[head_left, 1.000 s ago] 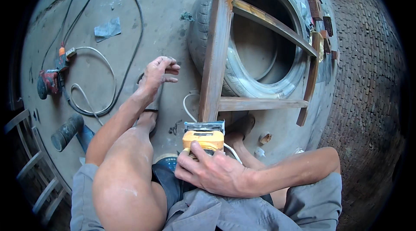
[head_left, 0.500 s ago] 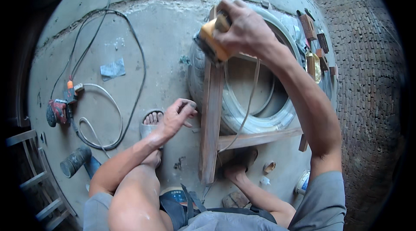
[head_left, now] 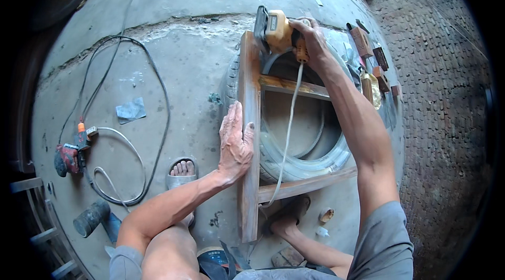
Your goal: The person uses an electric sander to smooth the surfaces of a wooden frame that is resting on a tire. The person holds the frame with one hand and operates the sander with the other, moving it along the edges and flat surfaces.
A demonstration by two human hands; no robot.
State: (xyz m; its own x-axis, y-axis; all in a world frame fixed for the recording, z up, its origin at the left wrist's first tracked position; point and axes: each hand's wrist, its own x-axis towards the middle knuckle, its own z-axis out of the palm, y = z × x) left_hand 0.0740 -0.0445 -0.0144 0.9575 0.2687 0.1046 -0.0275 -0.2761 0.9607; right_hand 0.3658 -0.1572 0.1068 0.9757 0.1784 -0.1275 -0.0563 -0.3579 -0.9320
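A wooden frame (head_left: pixel 249 122) of long rails and cross pieces lies flat on top of a tyre (head_left: pixel 294 161) on the concrete floor. My left hand (head_left: pixel 234 142) is pressed flat, fingers apart, on the left side of the frame's long left rail. At the far end of that rail my right hand (head_left: pixel 310 38) grips a yellow power sander (head_left: pixel 273 30). Its white cord (head_left: pixel 288 133) hangs down across the tyre opening toward me.
A red power tool (head_left: pixel 67 156) with a black cable (head_left: pixel 158 101) and a white hose loop lies at the left. Another dark tool (head_left: pixel 92 217) sits lower left. Small wooden blocks (head_left: pixel 371 51) lie beyond the tyre. My sandalled feet (head_left: pixel 181 172) rest beside the frame. Brick paving (head_left: pixel 442 96) runs along the right.
My right hand carried the sander from near my lap up to the far end of the left rail. My left hand moved from the floor onto the rail.
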